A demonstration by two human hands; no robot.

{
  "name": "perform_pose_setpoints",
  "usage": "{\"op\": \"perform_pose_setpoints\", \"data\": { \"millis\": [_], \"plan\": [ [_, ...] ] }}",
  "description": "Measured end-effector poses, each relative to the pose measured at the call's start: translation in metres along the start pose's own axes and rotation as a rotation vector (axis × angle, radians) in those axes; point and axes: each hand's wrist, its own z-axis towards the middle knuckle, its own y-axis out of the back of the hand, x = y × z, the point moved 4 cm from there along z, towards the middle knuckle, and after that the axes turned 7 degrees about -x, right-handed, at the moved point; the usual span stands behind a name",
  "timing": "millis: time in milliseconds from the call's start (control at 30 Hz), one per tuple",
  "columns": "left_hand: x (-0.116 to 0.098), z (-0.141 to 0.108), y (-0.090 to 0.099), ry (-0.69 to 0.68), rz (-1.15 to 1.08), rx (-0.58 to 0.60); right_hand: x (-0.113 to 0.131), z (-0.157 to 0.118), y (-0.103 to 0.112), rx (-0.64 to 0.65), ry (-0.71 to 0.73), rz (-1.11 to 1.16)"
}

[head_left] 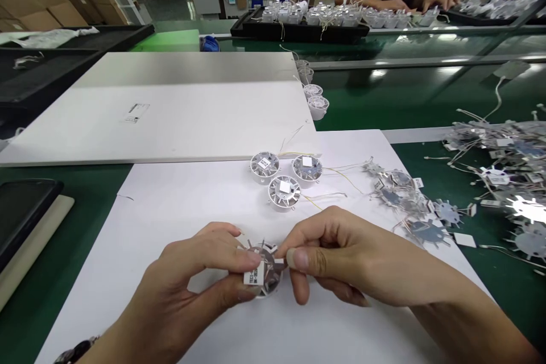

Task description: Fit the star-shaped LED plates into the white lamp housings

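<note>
My left hand (205,284) is closed round a small round lamp housing (273,281) with a silvery spoked metal plate at its top and a white printed label toward me. With thumb and index finger, my right hand (333,256) pinches at the plate's right edge; the exact part between those fingertips is mostly hidden. Just beyond my hands, three similar lamp housings (284,192) sit on the white sheet (191,199), with thin wires trailing right. Loose silvery spoked plates (429,232) with wires and white labels lie right of my right hand.
A bigger heap of spoked plates (512,165) covers the right side. A white board (191,108) lies ahead, with several white housings (318,107) along its right edge. Black trays (298,31) of wired parts stand farther back, near another person's hands. A dark tablet-like device (25,210) is at left.
</note>
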Motion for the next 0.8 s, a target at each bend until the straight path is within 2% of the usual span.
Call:
{"op": "perform_pose_setpoints", "data": {
  "millis": [100, 167, 267, 433, 533, 700, 800],
  "plan": [
    [0.000, -0.001, 0.000, 0.025, -0.001, 0.000, 0.003, 0.002, 0.001, -0.106, 0.077, -0.102],
    [0.001, -0.002, -0.001, 0.088, -0.040, -0.040, 0.006, 0.003, 0.000, -0.157, 0.147, -0.138],
    [0.002, -0.003, -0.003, 0.219, -0.054, -0.108, 0.008, 0.004, -0.003, -0.172, 0.171, -0.142],
    [0.002, -0.010, -0.004, 0.419, 0.062, -0.207, 0.007, 0.004, -0.006, -0.170, 0.173, -0.151],
    [0.003, -0.013, -0.003, 0.492, 0.087, -0.186, 0.008, 0.002, -0.010, -0.127, 0.210, -0.110],
    [0.001, -0.008, 0.000, 0.459, 0.036, -0.131, 0.008, 0.000, -0.013, -0.149, 0.169, -0.141],
    [0.002, -0.007, -0.002, 0.466, -0.027, -0.051, 0.006, 0.002, -0.014, -0.152, 0.145, -0.038]
  ]
}}
